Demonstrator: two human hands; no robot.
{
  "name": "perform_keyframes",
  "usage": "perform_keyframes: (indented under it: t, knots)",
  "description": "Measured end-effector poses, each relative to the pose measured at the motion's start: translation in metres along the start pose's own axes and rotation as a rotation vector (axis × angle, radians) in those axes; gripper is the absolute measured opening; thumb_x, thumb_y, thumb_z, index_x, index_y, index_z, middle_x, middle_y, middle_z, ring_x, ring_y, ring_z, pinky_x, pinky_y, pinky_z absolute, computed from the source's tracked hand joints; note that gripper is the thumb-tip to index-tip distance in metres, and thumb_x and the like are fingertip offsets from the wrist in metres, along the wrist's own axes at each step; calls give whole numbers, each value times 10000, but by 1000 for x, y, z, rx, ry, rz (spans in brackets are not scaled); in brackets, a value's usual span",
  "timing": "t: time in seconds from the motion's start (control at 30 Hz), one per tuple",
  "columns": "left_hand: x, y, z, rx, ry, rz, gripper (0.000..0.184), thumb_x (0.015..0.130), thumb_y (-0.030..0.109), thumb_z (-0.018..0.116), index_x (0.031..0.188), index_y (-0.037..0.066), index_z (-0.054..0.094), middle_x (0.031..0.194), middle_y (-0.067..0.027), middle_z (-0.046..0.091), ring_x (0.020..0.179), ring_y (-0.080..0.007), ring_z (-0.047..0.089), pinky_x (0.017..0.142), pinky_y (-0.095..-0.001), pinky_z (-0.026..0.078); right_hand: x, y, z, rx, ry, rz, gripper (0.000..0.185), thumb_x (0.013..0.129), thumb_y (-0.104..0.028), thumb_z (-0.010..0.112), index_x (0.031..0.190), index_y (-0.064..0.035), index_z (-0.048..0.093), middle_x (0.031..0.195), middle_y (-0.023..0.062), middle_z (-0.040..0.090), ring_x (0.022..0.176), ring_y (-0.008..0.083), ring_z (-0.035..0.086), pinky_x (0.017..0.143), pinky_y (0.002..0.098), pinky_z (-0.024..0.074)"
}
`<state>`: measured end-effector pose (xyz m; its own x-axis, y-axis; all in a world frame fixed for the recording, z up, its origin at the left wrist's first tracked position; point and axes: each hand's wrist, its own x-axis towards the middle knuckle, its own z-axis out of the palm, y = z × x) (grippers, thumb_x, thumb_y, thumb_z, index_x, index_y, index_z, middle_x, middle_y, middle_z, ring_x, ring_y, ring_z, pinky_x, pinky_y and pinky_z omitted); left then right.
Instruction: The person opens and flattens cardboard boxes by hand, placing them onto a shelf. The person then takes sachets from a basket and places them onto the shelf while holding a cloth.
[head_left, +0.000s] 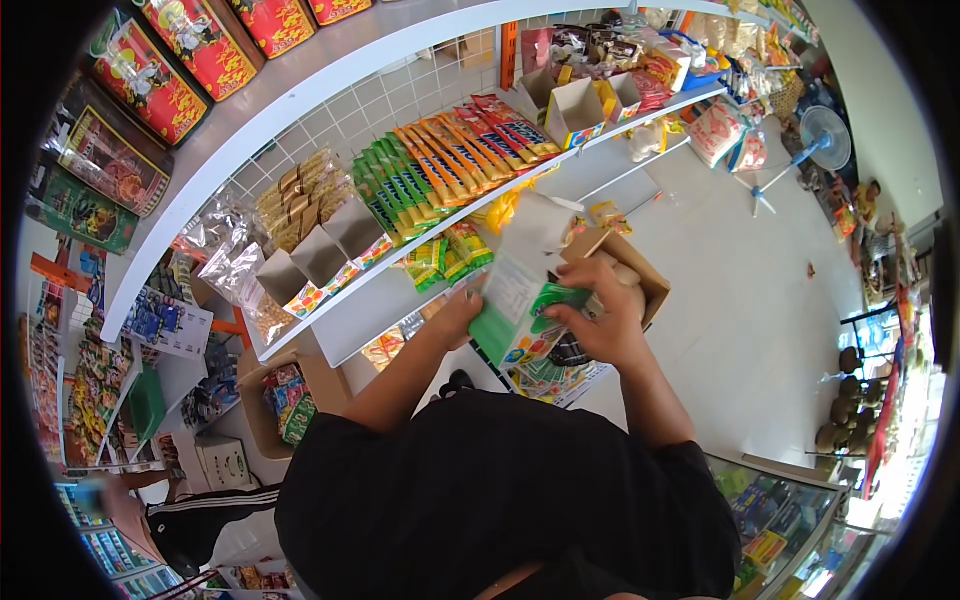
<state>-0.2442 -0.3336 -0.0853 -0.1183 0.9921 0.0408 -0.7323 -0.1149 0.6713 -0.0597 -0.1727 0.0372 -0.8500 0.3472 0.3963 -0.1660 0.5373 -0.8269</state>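
Between my hands is a green and white carton (pixel 507 308), tilted, with a printed white panel facing up. My left hand (pixel 458 318) grips its left side, thumb on the near face. At the right end, my right hand (pixel 603 308) pinches a green part of the carton between thumb and fingers; its exact hold is partly hidden. A brown cardboard box (pixel 655 283) stands just beyond my right hand. On the shelf ahead lie rows of green, orange and red snack packets (pixel 455 160), and small yellow-green packets (pixel 450 257) sit below them.
The white shelf edge (pixel 440 222) curves across in front of me. Small open cartons (pixel 322 258) stand on it. At lower left is a cardboard box of packets (pixel 258 400), with another person's leg (pixel 225 512) behind. A fan (pixel 822 138) and a glass case (pixel 775 520) are right.
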Motion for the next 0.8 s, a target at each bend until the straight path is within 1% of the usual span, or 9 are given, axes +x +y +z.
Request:
perform_keyframes:
  t: [0.07, 0.13, 0.2, 0.33, 0.4, 0.53, 0.63, 0.73, 0.8]
  knots:
    - [7, 1, -10, 431, 490, -6, 744, 845, 402, 726, 1379, -13, 417, 1329, -130, 542, 1191, -245, 548, 1014, -363, 434, -9, 8, -2, 0, 12, 18, 324, 741, 27, 773, 1008, -6, 591, 1121, 145, 625, 1045, 236, 628, 965, 374, 453]
    - [2, 7, -13, 578, 576, 63, 706, 864, 401, 704, 1364, -12, 425, 1319, -143, 541, 1186, -252, 537, 1010, -373, 423, -19, 18, -1, -237, 81, 92, 304, 742, 36, 772, 987, -3, 595, 1043, 122, 641, 963, 205, 653, 920, 332, 480]
    - [2, 20, -24, 728, 650, 129, 669, 883, 399, 681, 1350, -12, 434, 1310, -155, 540, 1180, -259, 526, 1006, -383, 412, -27, 20, 9, 13, 177, 293, 274, 752, 36, 762, 966, -8, 598, 968, 91, 659, 919, 171, 659, 974, 371, 460]
    - [19, 75, -56, 1835, 786, 591, 671, 838, 369, 709, 1363, 54, 437, 1317, -197, 500, 1201, -338, 499, 1017, -431, 396, -28, 13, 14, -213, 228, 183, 269, 729, -17, 782, 930, -32, 605, 889, 77, 667, 914, 218, 655, 1053, 462, 395]
    - [38, 102, -73, 2096, 862, 575, 735, 787, 381, 750, 1373, 75, 429, 1347, -182, 481, 1223, -352, 481, 998, -476, 413, -24, 7, 19, -376, 202, 79, 270, 719, -37, 790, 917, -40, 606, 881, 80, 666, 911, 243, 653, 1069, 489, 376]
    - [77, 124, -141, 2094, 881, 326, 773, 742, 418, 770, 1354, 80, 440, 1328, -139, 490, 1248, -324, 458, 978, -524, 399, -18, 4, 31, -341, 153, -24, 239, 754, -101, 779, 906, -58, 600, 864, 86, 669, 902, 282, 640, 1045, 501, 388]
    - [84, 134, -137, 2129, 909, -66, 952, 680, 624, 749, 1399, 93, 421, 1391, -139, 461, 1340, -319, 376, 1047, -690, 229, -14, -3, 37, -331, 105, -43, 239, 754, -107, 780, 899, -50, 599, 874, 86, 670, 910, 296, 637, 1043, 513, 399]
    - [78, 133, -116, 2345, 1002, -15, 981, 686, 682, 714, 1412, 94, 415, 1455, -151, 413, 1389, -330, 321, 1034, -754, 136, -14, -5, 40, -321, 83, -44, 233, 758, -107, 777, 901, -51, 602, 881, 89, 674, 915, 299, 638, 1044, 509, 399]
    - [65, 124, -89, 2308, 962, 97, 941, 760, 703, 632, 1417, 68, 408, 1506, -152, 351, 1406, -334, 311, 1083, -675, 202, -15, -3, 40, -321, 71, -40, 236, 756, -110, 779, 902, -49, 604, 884, 90, 675, 919, 297, 639, 1039, 502, 407]
